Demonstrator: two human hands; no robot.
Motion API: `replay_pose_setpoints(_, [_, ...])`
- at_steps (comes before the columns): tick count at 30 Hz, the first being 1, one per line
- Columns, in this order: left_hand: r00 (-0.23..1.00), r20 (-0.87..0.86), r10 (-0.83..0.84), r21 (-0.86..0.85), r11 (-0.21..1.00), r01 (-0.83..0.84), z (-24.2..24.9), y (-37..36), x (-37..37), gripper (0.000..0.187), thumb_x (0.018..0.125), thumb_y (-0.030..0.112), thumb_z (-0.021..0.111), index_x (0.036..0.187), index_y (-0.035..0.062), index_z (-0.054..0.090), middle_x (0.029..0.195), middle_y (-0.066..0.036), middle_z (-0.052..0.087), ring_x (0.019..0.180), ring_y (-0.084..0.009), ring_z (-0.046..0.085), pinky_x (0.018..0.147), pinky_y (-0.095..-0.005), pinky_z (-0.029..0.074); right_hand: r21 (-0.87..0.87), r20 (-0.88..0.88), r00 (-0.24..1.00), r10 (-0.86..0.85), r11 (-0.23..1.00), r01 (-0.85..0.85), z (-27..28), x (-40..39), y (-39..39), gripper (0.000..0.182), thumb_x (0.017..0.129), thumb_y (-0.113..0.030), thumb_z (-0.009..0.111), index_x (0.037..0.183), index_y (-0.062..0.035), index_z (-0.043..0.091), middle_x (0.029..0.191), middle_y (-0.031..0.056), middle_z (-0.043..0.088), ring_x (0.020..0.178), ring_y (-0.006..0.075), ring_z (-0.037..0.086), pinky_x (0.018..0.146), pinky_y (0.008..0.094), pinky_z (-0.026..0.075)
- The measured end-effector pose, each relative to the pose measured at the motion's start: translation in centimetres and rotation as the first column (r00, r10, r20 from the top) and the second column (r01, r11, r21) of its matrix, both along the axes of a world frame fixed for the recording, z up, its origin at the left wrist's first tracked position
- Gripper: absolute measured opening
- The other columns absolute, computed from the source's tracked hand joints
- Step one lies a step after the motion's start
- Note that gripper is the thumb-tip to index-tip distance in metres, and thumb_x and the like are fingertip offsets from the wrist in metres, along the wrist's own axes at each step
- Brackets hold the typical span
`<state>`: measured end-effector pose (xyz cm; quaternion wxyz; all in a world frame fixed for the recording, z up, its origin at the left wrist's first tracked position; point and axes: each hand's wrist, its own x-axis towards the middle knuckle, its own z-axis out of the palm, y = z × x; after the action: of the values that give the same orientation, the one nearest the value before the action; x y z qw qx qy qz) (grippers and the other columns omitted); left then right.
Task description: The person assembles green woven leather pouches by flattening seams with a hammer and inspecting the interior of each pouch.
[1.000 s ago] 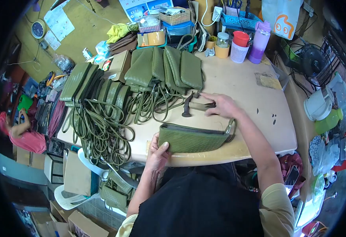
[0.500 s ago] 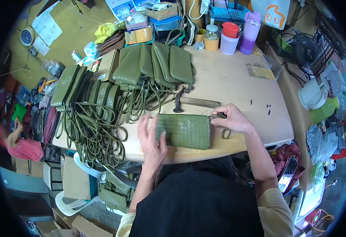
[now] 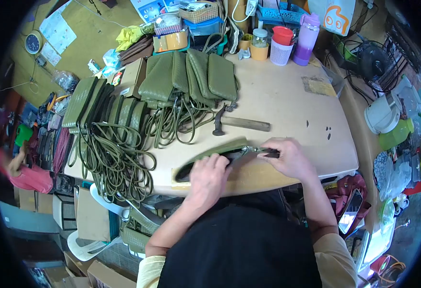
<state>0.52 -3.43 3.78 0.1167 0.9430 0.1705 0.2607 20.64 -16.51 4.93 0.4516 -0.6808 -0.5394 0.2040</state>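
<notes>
A green woven pouch (image 3: 225,145) is tipped up at the front of the table, its dark inside showing along the opening. Curled over the near edge of the pouch is my left hand (image 3: 209,175), gripping it. My right hand (image 3: 292,159) pinches a dark folded strap (image 3: 270,152), which joins the pouch's right end by a small metal clasp (image 3: 252,149). Part of the pouch is hidden behind my left fingers. Beyond both hands lies a hammer (image 3: 244,123) with a wooden handle.
Green pouches with long straps stand in rows at the left (image 3: 83,103) and back (image 3: 220,77) of the table (image 3: 277,96). Tangled straps (image 3: 119,158) hang over the left edge. A purple bottle (image 3: 306,41) and cups line the back. Another person (image 3: 28,175) is at far left.
The pouch has turned from lying with its woven face up to standing tilted with its opening spread. My left hand has moved right and closed on it; my right hand still holds the strap.
</notes>
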Motion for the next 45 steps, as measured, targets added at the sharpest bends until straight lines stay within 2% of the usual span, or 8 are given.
replay_pose_setpoints(2, [0.961, -0.233, -0.149, -0.267, 0.960, 0.084, -3.1, -0.7, -1.8, 0.028, 0.079, 0.009, 0.068, 0.106, -0.0004, 0.063, 0.100, -0.017, 0.064, 0.097, -0.0353, 0.062, 0.082, -0.0402, 0.051, -0.154, 0.425, 0.905, -0.027, 0.983, 0.102, -3.0, 0.2, -1.1, 0.026, 0.074, -0.014, 0.077, 0.096, -0.0023, 0.069, 0.080, 0.0121, 0.067, 0.075, 0.0243, 0.066, 0.071, 0.0333, 0.050])
replay_pose_setpoints(8, [0.944, -0.147, -0.296, -0.662, 0.739, 0.129, 1.6, 0.9, -2.6, 0.020, 0.083, 0.009, 0.069, 0.100, -0.0008, 0.069, 0.081, -0.011, 0.070, 0.074, -0.0200, 0.068, 0.066, -0.0300, 0.054, -0.484, 0.133, 0.991, 0.020, 0.874, 0.047, -1.4, 0.7, -5.0, 0.043, 0.068, -0.037, 0.079, 0.096, -0.0068, 0.069, 0.085, 0.0136, 0.069, 0.088, 0.0344, 0.065, 0.082, 0.0428, 0.048])
replay_pose_setpoints(11, [0.916, -0.263, -0.301, -0.927, 0.343, -0.153, 3.2, 0.8, -1.8, 0.017, 0.085, 0.007, 0.069, 0.101, 0.0037, 0.070, 0.076, -0.002, 0.067, 0.074, -0.0055, 0.064, 0.060, -0.0231, 0.051, -0.565, 0.244, 0.970, -0.008, 0.811, 0.149, -0.2, -0.5, -5.7, 0.040, 0.069, -0.037, 0.078, 0.093, -0.0067, 0.069, 0.085, 0.0138, 0.069, 0.087, 0.0336, 0.065, 0.081, 0.0432, 0.049])
replay_pose_setpoints(17, [0.887, -0.085, -0.453, -0.502, 0.789, 0.355, 0.2, -0.5, 2.9, 0.050, 0.075, 0.007, 0.074, 0.123, 0.0119, 0.060, 0.128, -0.010, 0.054, 0.094, -0.0235, 0.064, 0.078, -0.0335, 0.054, -0.506, 0.444, 0.889, -0.109, 0.789, 0.349, -1.5, -2.4, -7.3, 0.034, 0.077, -0.038, 0.074, 0.088, -0.0065, 0.070, 0.081, 0.0133, 0.068, 0.084, 0.0341, 0.066, 0.080, 0.0441, 0.049])
replay_pose_setpoints(22, [0.777, -0.256, -0.575, -0.460, 0.779, 0.426, -3.1, 0.7, 5.4, 0.065, 0.068, 0.011, 0.079, 0.126, 0.0113, 0.050, 0.128, -0.009, 0.048, 0.097, -0.0329, 0.058, 0.083, -0.0422, 0.049, -0.600, 0.505, 0.863, 0.028, 0.730, 0.328, -2.0, -2.6, -9.0, 0.037, 0.079, -0.042, 0.071, 0.087, -0.0059, 0.071, 0.083, 0.0158, 0.069, 0.085, 0.0342, 0.066, 0.078, 0.0431, 0.051])
replay_pose_setpoints(25, [0.795, -0.198, -0.573, -0.467, 0.768, 0.438, -1.4, 1.5, 6.5, 0.053, 0.063, 0.011, 0.085, 0.100, 0.0047, 0.049, 0.102, -0.009, 0.048, 0.085, -0.0293, 0.058, 0.073, -0.0403, 0.049, -0.591, 0.184, 0.983, 0.004, 0.799, 0.107, -0.8, -1.7, -8.0, 0.037, 0.078, -0.036, 0.074, 0.094, -0.0027, 0.070, 0.081, 0.0180, 0.068, 0.084, 0.0338, 0.067, 0.077, 0.0399, 0.052])
replay_pose_setpoints(30, [0.908, -0.063, -0.415, -0.473, 0.813, 0.339, 3.7, 2.8, 6.2, 0.061, 0.060, 0.013, 0.087, 0.104, 0.0044, 0.046, 0.099, -0.013, 0.048, 0.080, -0.0306, 0.054, 0.072, -0.0397, 0.048, 0.199, -0.257, 0.960, -0.107, 0.967, 0.161, -1.1, -1.9, -1.4, 0.036, 0.076, -0.015, 0.079, 0.107, 0.0009, 0.067, 0.089, 0.0063, 0.070, 0.081, 0.0149, 0.065, 0.076, 0.0306, 0.051])
replay_pose_setpoints(45, [0.857, 0.512, -0.057, -0.272, 0.936, 0.224, 1.9, 3.7, 3.6, 0.052, 0.066, 0.017, 0.087, 0.113, 0.0048, 0.067, 0.129, -0.011, 0.046, 0.076, -0.0101, 0.056, 0.067, -0.0245, 0.052, 0.198, -0.901, 0.410, 0.144, 0.976, 0.094, -2.2, -2.6, 5.9, 0.022, 0.090, -0.019, 0.068, 0.105, -0.0035, 0.065, 0.062, -0.0072, 0.048, 0.046, 0.0011, 0.032, 0.042, 0.0198, 0.022])
